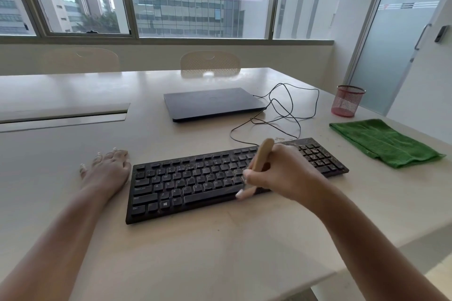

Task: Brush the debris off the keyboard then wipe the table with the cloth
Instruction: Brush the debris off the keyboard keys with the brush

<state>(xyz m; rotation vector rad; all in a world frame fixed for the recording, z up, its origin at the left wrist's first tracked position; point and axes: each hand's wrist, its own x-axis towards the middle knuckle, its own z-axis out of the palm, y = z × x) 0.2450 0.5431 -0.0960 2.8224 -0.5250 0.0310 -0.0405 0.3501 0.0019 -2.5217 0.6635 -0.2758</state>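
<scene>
A black keyboard [220,178] lies at a slight angle on the pale table [220,247], and everything else sits in relation to it. Over its right-middle keys the right hand [281,176] grips a wooden-handled brush [263,156]: the fingers curl round the handle, whose rounded end sticks up above the knuckles, while the light-coloured lower end comes out under the hand and meets the keys near the right end of the space bar; whether bristles actually touch there is too blurred to tell. Brown debris [315,154] speckles the number pad at the keyboard's right end, beyond the hand, and a few crumbs lie on the table just behind that corner. The left hand [107,170] rests flat on the table just beside the keyboard's left edge, fingers straight and spread, holding nothing. A folded green cloth [384,142] lies well to the right of the keyboard, untouched. Behind the keyboard sits a closed dark laptop [212,104], its lid emblem too faint to read, with a black cable [288,115] looping from the keyboard's back edge. A red mesh pen cup [347,101] stands behind the cloth. Key legends are readable: Q, W, A, S, D, C, V, B, and a Windows logo key.
</scene>
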